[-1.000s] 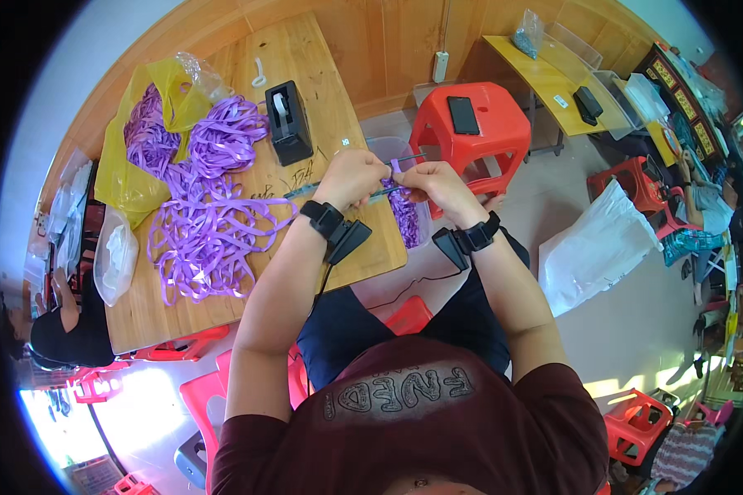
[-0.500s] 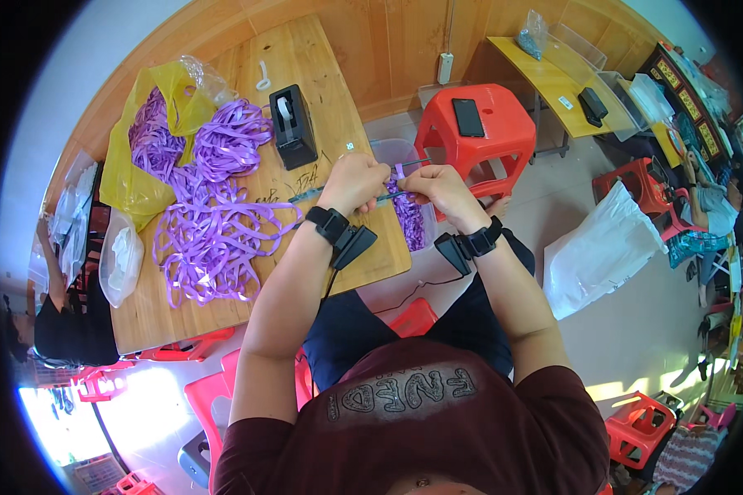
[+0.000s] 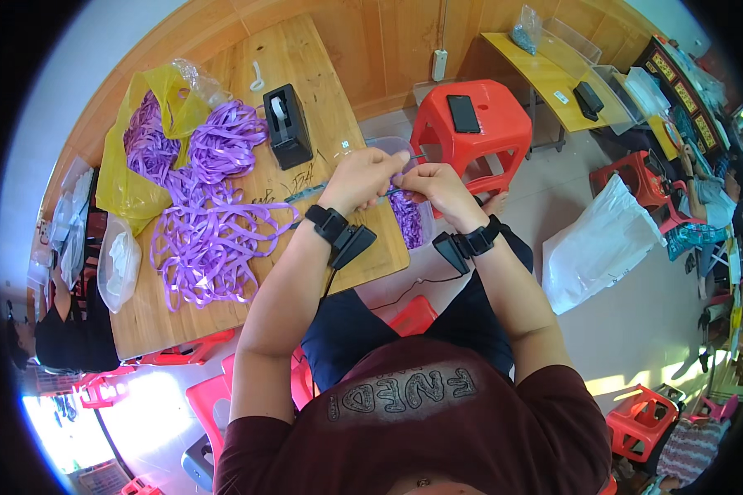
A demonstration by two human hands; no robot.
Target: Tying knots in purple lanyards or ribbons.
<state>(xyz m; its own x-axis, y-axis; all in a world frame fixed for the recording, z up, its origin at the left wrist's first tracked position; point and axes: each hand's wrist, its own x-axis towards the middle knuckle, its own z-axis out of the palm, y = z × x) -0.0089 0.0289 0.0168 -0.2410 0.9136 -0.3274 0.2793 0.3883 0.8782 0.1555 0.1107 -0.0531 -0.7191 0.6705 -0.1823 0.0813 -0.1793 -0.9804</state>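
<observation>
Left grip [image 3: 362, 179] closed round a thin dark rod [image 3: 419, 157], right grip [image 3: 439, 190] pinched alongside, contents unclear.

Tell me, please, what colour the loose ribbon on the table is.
The ribbon is purple, shown in the head view.

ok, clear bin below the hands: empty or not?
Not empty: purple ribbon shows inside the clear bin. How full, cannot tell.

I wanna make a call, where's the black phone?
The phone lies on the red stool, upper right of centre in the head view, beyond the right hand.
</observation>
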